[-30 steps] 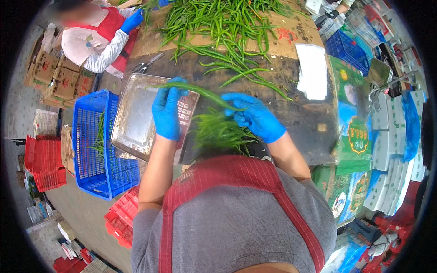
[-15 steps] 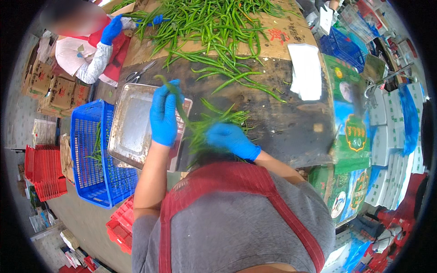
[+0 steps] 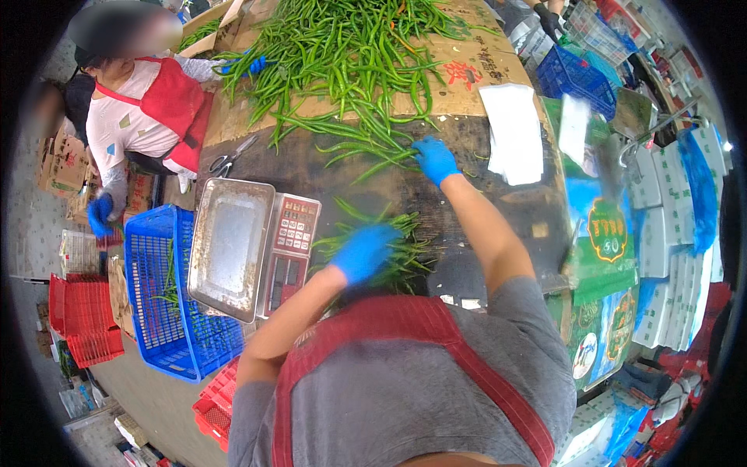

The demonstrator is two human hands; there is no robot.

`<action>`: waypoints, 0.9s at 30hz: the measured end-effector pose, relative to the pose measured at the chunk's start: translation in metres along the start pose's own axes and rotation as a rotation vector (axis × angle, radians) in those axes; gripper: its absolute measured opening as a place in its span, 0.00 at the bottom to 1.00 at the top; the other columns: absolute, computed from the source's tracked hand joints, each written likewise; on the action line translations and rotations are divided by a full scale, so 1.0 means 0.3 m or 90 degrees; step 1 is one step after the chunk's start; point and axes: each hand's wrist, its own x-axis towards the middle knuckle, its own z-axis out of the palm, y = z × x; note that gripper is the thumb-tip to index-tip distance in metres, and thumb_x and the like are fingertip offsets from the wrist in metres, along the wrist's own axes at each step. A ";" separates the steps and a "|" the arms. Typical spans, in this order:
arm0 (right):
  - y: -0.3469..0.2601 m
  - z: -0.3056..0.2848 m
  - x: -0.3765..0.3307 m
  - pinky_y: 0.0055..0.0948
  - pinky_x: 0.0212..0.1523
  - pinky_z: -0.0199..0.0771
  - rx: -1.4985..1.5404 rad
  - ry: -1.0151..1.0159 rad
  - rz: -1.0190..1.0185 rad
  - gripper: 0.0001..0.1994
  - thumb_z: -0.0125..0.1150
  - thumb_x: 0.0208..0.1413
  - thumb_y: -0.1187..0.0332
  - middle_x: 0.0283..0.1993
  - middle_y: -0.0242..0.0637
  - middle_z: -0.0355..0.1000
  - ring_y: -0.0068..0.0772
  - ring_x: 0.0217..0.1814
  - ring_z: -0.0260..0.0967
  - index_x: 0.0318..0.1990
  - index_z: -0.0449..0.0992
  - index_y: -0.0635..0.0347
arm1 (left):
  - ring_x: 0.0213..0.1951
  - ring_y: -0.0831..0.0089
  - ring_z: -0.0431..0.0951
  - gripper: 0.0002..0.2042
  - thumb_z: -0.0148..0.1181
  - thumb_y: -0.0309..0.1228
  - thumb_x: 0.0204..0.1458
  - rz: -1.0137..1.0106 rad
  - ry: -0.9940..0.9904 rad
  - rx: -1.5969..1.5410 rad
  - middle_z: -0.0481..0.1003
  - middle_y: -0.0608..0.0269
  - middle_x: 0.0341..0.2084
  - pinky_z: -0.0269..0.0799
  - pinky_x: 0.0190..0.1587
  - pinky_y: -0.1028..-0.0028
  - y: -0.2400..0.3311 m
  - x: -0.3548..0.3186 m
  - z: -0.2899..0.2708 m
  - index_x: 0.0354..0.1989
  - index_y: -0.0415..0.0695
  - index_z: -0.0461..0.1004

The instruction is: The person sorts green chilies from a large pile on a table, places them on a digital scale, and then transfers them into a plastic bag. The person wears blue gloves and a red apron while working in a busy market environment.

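Note:
My right hand (image 3: 436, 161), in a blue glove, reaches forward with its fingers closed at the ends of several long green chili peppers (image 3: 377, 149). These peppers lie at the near edge of a big heap of green chili peppers (image 3: 350, 62). Over a smaller bunch of green chili peppers (image 3: 405, 249) close to my body is my left hand (image 3: 366, 253), also gloved in blue. Motion smears its fingers, and it covers part of that bunch. Left of it stands a scale with a metal tray (image 3: 229, 249) and a red keypad (image 3: 296, 226); the tray holds nothing.
Scissors (image 3: 231, 156) lie beyond the scale. A blue basket (image 3: 167, 303) with some peppers stands left of the table. White sheets (image 3: 513, 136) rest on the right. Across the far left, a co-worker in a red apron (image 3: 175, 101) has one gloved hand (image 3: 253, 65) at the heap.
My left hand has moved right from beside the scale onto the small bunch, no longer holding up a pepper. My right hand went from that bunch forward to the heap's edge. The co-worker's raised hand came down.

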 end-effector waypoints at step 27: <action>-0.683 -0.481 -0.337 0.21 0.32 0.68 1.177 -0.288 0.224 0.19 0.49 0.61 0.63 0.41 0.39 0.73 0.23 0.30 0.67 0.57 0.66 0.64 | 0.46 0.68 0.73 0.12 0.50 0.35 0.59 -0.157 0.606 -1.017 0.73 0.58 0.42 0.68 0.54 0.66 0.032 -0.141 -0.297 0.47 0.42 0.69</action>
